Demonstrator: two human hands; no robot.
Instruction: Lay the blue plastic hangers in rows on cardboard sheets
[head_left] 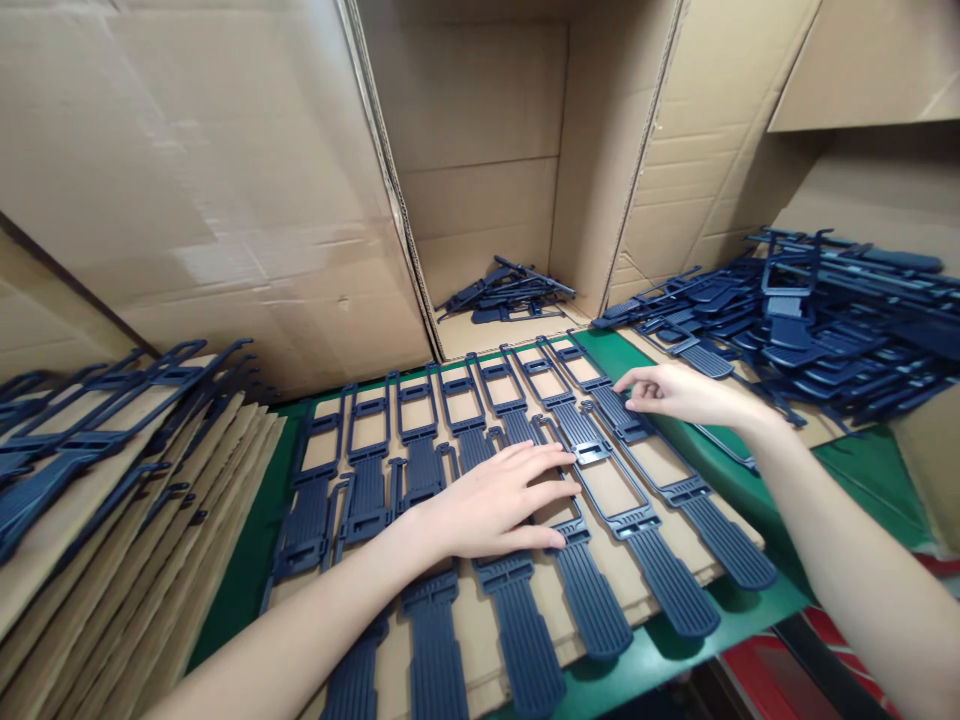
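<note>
Several dark blue plastic handle parts [630,520] lie side by side in two interlocking rows on a cardboard sheet [480,640] over a green table [247,560]. My left hand [499,500] lies flat and open on the middle parts, fingers spread and pointing right. My right hand [679,392] rests at the right end of the far row, its fingers curled on the ribbed grip of one blue part [619,408]. I cannot tell whether it grips the part or only presses on it.
A loose heap of the same blue parts [810,320] lies at the right. An open cardboard box [487,200] behind holds a few more [510,290]. At the left, stacked cardboard sheets [120,540] carry laid-out parts. Cardboard walls close the back.
</note>
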